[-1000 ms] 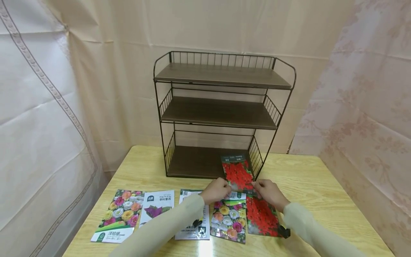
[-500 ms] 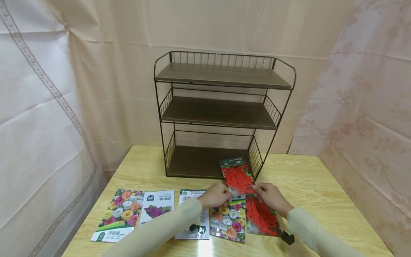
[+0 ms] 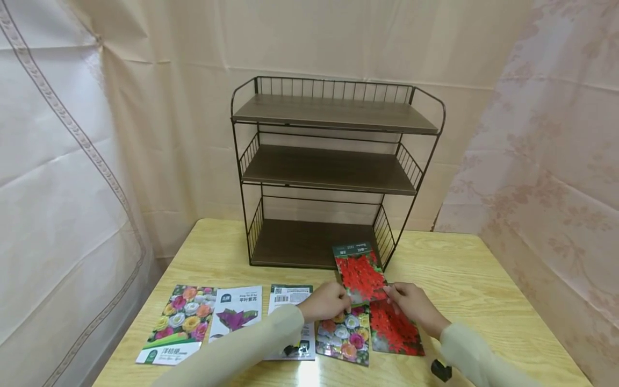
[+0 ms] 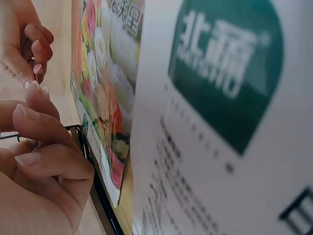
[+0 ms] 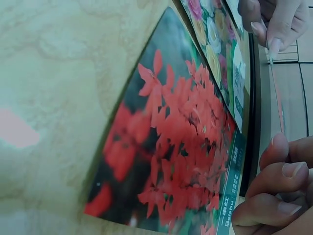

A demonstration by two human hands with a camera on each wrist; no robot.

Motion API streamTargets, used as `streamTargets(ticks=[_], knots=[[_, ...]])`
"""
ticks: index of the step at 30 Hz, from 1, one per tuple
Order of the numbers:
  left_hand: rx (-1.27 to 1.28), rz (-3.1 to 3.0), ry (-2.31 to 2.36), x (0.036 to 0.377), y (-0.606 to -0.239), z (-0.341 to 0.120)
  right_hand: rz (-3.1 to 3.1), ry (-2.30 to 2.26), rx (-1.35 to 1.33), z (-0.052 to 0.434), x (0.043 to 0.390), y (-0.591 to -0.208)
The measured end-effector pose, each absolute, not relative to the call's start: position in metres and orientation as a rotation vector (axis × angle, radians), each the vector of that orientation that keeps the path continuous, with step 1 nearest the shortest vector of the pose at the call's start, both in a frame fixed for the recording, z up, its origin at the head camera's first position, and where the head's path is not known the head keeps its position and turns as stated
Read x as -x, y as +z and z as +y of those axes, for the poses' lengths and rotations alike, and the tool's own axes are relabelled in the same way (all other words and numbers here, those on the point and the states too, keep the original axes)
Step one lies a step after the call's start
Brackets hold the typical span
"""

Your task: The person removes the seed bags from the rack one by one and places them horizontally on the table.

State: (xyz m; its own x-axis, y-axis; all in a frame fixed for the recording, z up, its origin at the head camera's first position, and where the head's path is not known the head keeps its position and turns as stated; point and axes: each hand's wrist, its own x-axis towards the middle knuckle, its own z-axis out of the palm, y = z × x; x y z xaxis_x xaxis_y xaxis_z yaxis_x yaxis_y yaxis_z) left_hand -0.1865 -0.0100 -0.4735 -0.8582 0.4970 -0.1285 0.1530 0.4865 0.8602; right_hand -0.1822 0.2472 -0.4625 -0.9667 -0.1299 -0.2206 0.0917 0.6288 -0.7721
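Both hands hold one seed packet printed with red flowers [image 3: 360, 270], tilted up off the table in front of the rack. My left hand [image 3: 331, 301] pinches its lower left corner and my right hand [image 3: 405, 300] pinches its lower right corner. In the right wrist view this packet shows only as a thin edge [image 5: 277, 93] between the right fingers [image 5: 274, 196] and the left hand [image 5: 274, 19]. A second red-flower packet [image 3: 395, 329] [image 5: 181, 147] lies flat under the right hand. A mixed-rose packet [image 3: 343, 337] [image 4: 102, 98] lies beside it.
A three-tier wire rack with brown shelves [image 3: 333, 172] stands at the back of the wooden table [image 3: 483, 290]. A white packet [image 3: 289, 296] [image 4: 220, 122], a purple-flower packet [image 3: 235, 312] and another rose packet [image 3: 180, 322] lie in a row to the left. Curtains surround the table.
The held red packet has come down and toward me, away from the rack's bottom shelf. Both hands drew back with it, keeping their pinch.
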Motion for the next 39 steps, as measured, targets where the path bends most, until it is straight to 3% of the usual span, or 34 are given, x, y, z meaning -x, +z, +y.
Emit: streamTargets(ticks=[39], knots=[[-0.699,2.315,1.226,0.16,-0.461,0.002,2.535,-1.34,0.03,0.265,0.138,-0.457]])
